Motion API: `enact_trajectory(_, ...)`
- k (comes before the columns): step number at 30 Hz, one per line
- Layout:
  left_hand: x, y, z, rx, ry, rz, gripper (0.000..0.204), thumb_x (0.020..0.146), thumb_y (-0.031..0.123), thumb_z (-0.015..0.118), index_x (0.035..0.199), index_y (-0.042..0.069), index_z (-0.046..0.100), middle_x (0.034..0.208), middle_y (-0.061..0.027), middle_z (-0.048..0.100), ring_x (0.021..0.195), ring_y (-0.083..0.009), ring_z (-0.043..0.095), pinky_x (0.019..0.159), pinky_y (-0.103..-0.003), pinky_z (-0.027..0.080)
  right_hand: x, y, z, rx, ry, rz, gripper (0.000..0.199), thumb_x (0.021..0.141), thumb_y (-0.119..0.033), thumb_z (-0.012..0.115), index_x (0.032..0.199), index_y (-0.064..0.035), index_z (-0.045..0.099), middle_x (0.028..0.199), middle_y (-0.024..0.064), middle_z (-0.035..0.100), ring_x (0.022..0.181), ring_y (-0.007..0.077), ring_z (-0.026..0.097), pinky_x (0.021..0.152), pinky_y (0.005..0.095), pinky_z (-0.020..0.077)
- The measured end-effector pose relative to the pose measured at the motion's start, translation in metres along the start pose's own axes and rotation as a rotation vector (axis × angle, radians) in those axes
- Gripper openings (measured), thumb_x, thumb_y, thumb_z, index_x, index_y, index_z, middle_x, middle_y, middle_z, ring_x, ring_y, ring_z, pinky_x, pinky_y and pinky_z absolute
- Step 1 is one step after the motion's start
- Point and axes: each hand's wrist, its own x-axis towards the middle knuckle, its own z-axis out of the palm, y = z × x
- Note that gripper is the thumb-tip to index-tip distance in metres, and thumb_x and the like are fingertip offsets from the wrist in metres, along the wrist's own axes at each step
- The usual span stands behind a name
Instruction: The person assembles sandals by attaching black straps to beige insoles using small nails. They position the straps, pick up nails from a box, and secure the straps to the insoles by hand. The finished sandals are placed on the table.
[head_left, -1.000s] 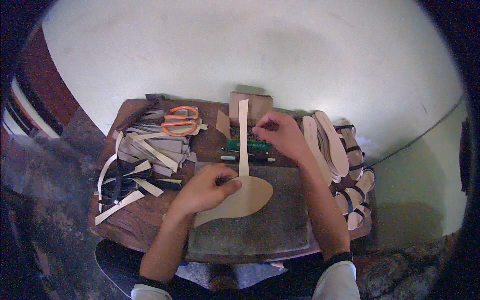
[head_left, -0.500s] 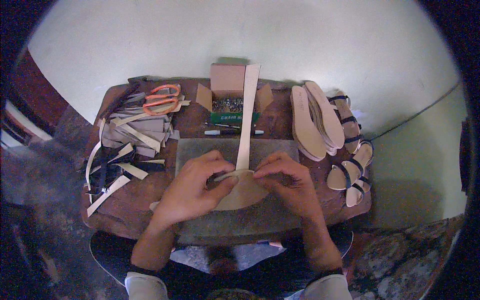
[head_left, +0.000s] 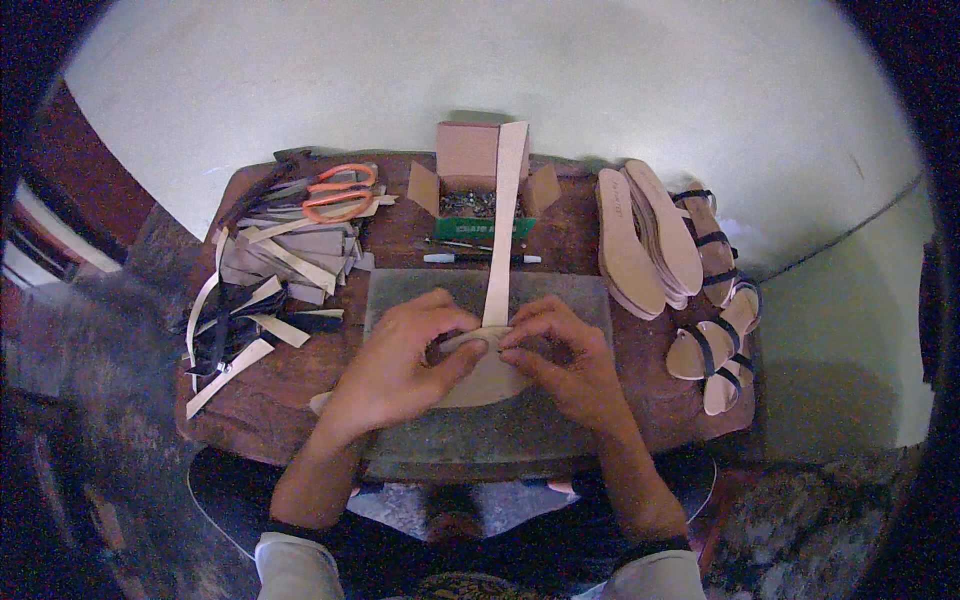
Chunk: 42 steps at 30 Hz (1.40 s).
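A beige shoe insole [head_left: 478, 392] lies sideways over a grey mat in front of me. From its far edge a long pale strap [head_left: 505, 215] points away from me. My left hand [head_left: 395, 365] grips the insole's edge, fingers curled on the far side and thumb on top, left of the strap. On the strap's other side, my right hand [head_left: 570, 360] pinches the same edge where the strap meets it. Both hands are closed. The strap's near end is hidden at the insole and fingers.
The grey mat [head_left: 400, 290] lies on a dark brown table [head_left: 300, 400]. Cut strips [head_left: 285, 250], orange-handled scissors [head_left: 340, 192] and black straps are at left. A green box [head_left: 485, 228] of small metal pieces and a pen [head_left: 480, 259] lie beyond. Insoles [head_left: 632, 240] and strappy sandals [head_left: 700, 348] are at right.
The whole view has shifted slightly. My right thumb and fingers have come closer to my left thumb at the insole's edge. Both hands keep their hold.
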Motion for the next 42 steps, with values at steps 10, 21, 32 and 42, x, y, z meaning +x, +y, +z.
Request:
enact_trajectory(10,0.0,-0.001,0.002,0.015,0.005,-0.006,0.013,0.077,0.012,0.065,0.083,0.001,0.062,0.073,-0.0146,0.052,0.067,-0.0329,0.054,0.059,-0.041,0.041,-0.003,0.003,0.002,0.049,0.018,0.056,0.015,0.076,-0.003,0.07,0.09,-0.0035,0.064,0.098,0.0059,0.054,0.091,0.0141,0.053,0.079,0.0254,0.0415)
enact_trajectory(21,0.001,0.0,0.002,0.026,-0.006,-0.025,0.014,0.078,0.012,0.065,0.085,0.001,0.062,0.074,-0.0152,0.053,0.067,-0.0341,0.056,0.058,-0.041,0.042,-0.002,-0.002,0.0,0.026,0.017,0.088,0.014,0.076,-0.005,0.07,0.089,-0.0041,0.064,0.094,0.009,0.058,0.089,0.0199,0.057,0.079,0.0306,0.0464)
enact_trajectory(32,0.001,-0.002,0.001,0.009,-0.029,-0.03,0.014,0.078,0.012,0.065,0.085,0.0,0.062,0.073,-0.0147,0.052,0.066,-0.0336,0.055,0.058,-0.041,0.042,-0.001,0.002,0.002,0.032,-0.007,0.07,0.014,0.077,-0.002,0.069,0.089,-0.0027,0.063,0.098,0.0063,0.055,0.092,0.0144,0.053,0.079,0.0254,0.0427)
enact_trajectory(42,0.001,-0.006,0.003,0.04,0.019,0.025,0.014,0.078,0.012,0.065,0.083,0.0,0.061,0.074,-0.0139,0.052,0.066,-0.0316,0.055,0.055,-0.039,0.041,-0.001,0.003,0.007,0.081,0.039,0.131,0.012,0.078,-0.002,0.067,0.089,-0.0025,0.061,0.097,0.0059,0.056,0.093,0.0146,0.054,0.082,0.0268,0.0425)
